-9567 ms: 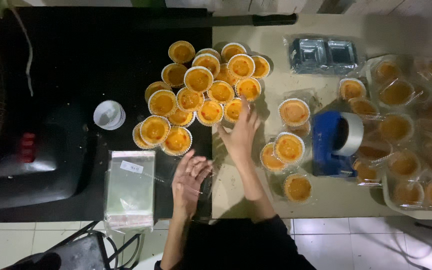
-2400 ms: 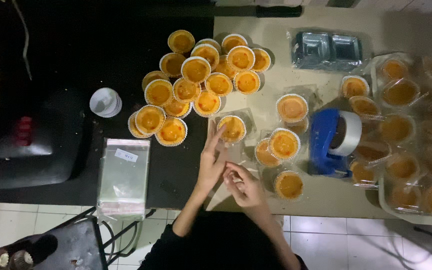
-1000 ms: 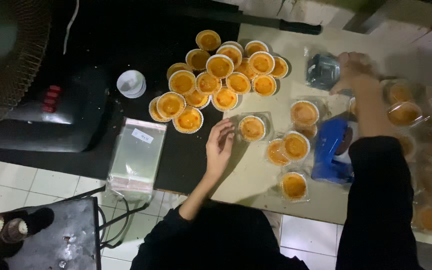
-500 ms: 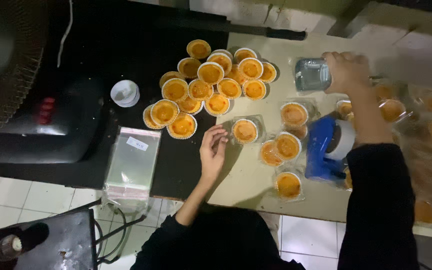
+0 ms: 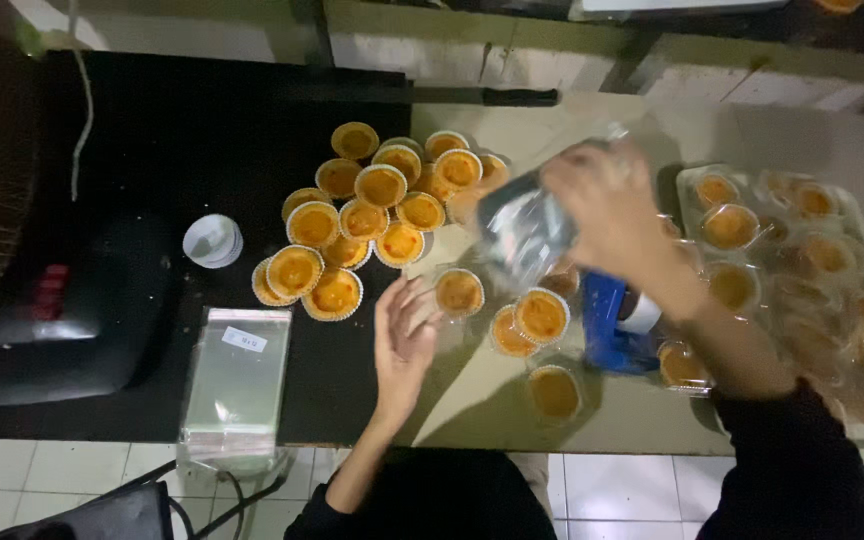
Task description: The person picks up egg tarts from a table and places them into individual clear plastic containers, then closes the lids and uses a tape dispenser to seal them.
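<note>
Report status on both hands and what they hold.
Right hand shut on clear plastic tray, lifted over table. Left hand open beside small orange-filled tart in plastic. Blue tape dispenser under right forearm.

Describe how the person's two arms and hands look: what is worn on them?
Both hands are bare: no gloves, rings or watch show on the left hand or the right hand, which is motion-blurred. The right arm wears a dark sleeve ending below the wrist; the left forearm is uncovered, with dark cloth near the elbow.
</note>
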